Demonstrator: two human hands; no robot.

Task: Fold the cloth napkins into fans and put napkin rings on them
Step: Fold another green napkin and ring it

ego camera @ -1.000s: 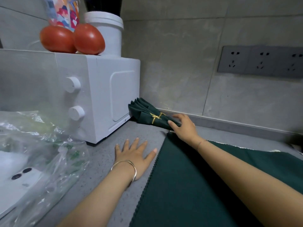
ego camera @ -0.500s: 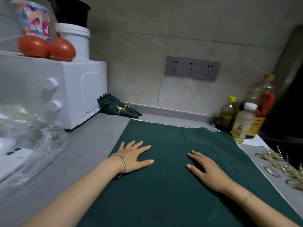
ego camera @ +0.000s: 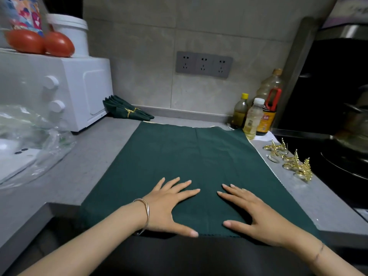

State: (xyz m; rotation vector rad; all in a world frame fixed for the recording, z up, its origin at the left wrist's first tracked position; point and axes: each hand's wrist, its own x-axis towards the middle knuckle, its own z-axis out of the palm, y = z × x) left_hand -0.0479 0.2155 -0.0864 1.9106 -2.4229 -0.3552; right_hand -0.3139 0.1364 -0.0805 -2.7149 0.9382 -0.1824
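A dark green cloth napkin (ego camera: 195,154) lies spread flat on the grey counter, its near edge at the counter's front. My left hand (ego camera: 169,206) and my right hand (ego camera: 251,212) rest palm down on the napkin's near part, fingers spread and straight, thumbs at the near hem. A folded green napkin fan (ego camera: 127,110) with a gold ring around it lies at the back left beside the white oven. Several gold napkin rings (ego camera: 288,160) sit on the counter to the right of the cloth.
A white oven (ego camera: 59,90) with tomatoes (ego camera: 39,42) and a white bucket on top stands at the left. A clear plastic bag (ego camera: 33,140) lies in front of it. Three bottles (ego camera: 256,114) stand at the back right beside a black stove (ego camera: 334,152).
My right hand left the folded fan at the back and both hands drew back to the near edge of the flat napkin. They now lie closer together.
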